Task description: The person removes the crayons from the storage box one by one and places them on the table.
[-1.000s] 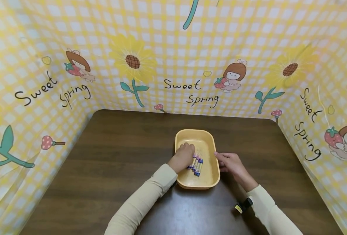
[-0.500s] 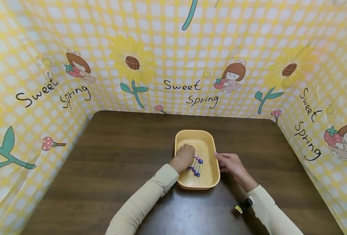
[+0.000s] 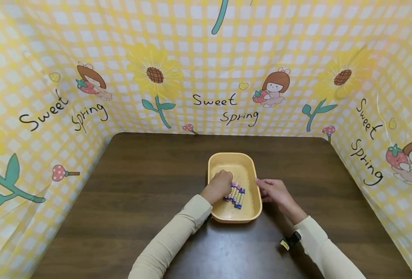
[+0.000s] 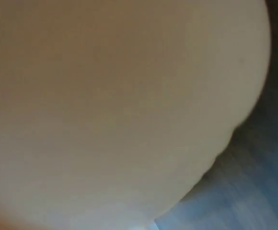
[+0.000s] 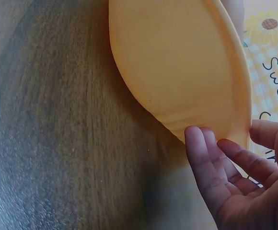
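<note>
A yellow tray with rounded corners lies on the table. Inside it several crayons, pale with purple and blue ends and one pink tip, lie side by side in a slanted row. My left hand reaches over the tray's left wall, bent down against the row's left end; its fingertips are hidden in the head view. A blurred pale surface fills most of the left wrist view. At the tray's right side, my right hand grips the wall, thumb at the rim and fingers against the outside.
The dark wood table extends around the tray. A yellow checked cloth with printed flowers and lettering hangs along the table's back and sides. A dark band with a yellow tag sits at my right wrist.
The crayons have shifted slightly to the right inside the tray, beside my left hand. My right hand keeps its hold on the tray wall. The head view has tilted a little.
</note>
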A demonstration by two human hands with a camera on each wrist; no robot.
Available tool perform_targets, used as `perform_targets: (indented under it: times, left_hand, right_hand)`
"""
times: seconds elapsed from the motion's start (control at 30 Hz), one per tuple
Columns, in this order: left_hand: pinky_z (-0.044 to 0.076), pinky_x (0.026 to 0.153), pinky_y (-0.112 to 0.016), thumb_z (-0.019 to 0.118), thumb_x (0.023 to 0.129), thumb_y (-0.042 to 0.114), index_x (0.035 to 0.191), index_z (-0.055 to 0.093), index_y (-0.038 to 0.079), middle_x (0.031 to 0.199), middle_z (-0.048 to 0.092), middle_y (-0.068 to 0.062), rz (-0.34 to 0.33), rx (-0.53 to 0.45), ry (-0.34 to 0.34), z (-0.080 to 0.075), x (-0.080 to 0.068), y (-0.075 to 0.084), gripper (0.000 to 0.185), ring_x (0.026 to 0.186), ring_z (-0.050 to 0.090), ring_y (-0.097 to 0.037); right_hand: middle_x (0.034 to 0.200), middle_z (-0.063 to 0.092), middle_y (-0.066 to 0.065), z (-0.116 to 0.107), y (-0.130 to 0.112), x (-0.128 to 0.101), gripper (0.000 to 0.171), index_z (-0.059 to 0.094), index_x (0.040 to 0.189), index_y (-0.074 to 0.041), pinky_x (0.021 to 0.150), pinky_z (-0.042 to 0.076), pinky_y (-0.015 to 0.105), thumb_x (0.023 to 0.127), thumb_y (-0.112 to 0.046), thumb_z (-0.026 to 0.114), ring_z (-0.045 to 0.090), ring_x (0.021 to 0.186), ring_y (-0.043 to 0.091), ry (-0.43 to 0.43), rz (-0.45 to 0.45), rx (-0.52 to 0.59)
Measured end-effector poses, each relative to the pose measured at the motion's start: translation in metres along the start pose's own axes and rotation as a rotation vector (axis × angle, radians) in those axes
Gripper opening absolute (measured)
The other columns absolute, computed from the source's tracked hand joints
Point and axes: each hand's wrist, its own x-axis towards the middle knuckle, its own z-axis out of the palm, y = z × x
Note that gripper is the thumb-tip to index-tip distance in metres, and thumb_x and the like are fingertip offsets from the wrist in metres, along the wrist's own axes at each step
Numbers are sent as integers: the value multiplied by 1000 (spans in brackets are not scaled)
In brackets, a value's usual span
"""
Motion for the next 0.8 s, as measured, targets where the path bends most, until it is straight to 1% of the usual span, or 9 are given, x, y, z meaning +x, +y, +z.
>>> perform_targets:
  times: [0.07,0.1,0.17,0.3,0.4,0.57,0.67,0.8]
  left_hand:
    - [45,48,-24,66,87,-3,76,59,7,70,54,-5,-15,-27,-13,-1,0,2,17,60,53,-16]
    - [44,48,-23,67,87,-3,76,59,7,69,54,-4,-24,-25,-15,-2,0,3,17,60,53,-16]
    - [44,50,-24,67,88,-1,77,61,7,69,55,-4,-37,-4,-11,-4,-1,5,15,62,54,-16]
    - [46,53,-26,65,94,7,81,65,5,71,58,-6,-53,58,9,-5,-2,8,13,64,54,-17]
    - [49,54,-28,61,98,10,84,67,4,74,60,-7,-67,66,16,-5,-2,9,16,64,55,-18]
    - [50,52,-28,59,100,10,88,67,3,77,61,-8,-77,58,30,-3,-1,11,16,64,56,-19]
    - [51,52,-28,60,97,7,89,67,4,78,61,-8,-72,73,45,-3,-1,12,12,66,58,-19]
    - [53,52,-30,63,92,1,85,67,4,79,64,-9,-52,93,74,0,0,11,8,67,62,-20]
  right_hand:
    - [80,74,5,0,-1,1,49,65,120,13,65,64,32,100,-31,65,69,70,13,-1,-1,-8]
    - [79,73,5,0,-2,2,49,66,120,13,64,64,32,100,-32,65,69,70,13,-1,1,-15]
    - [80,73,5,-1,-3,3,49,66,119,12,65,64,32,100,-32,65,69,71,13,-3,3,-28]
    - [82,74,5,-1,-3,5,49,67,120,10,66,64,32,100,-35,65,69,72,13,-9,16,-49]
    - [83,74,5,-1,-3,5,50,66,121,10,66,64,32,100,-36,65,69,73,13,-14,24,-51]
    - [81,73,4,-3,-2,5,51,66,120,12,65,64,31,100,-35,64,68,72,12,-24,15,-31]
    - [81,73,4,-4,0,5,52,64,121,13,64,64,31,100,-34,65,69,72,12,-32,8,-17]
    - [83,74,5,-6,3,6,53,64,122,13,64,64,33,100,-35,64,69,72,14,-35,14,-9]
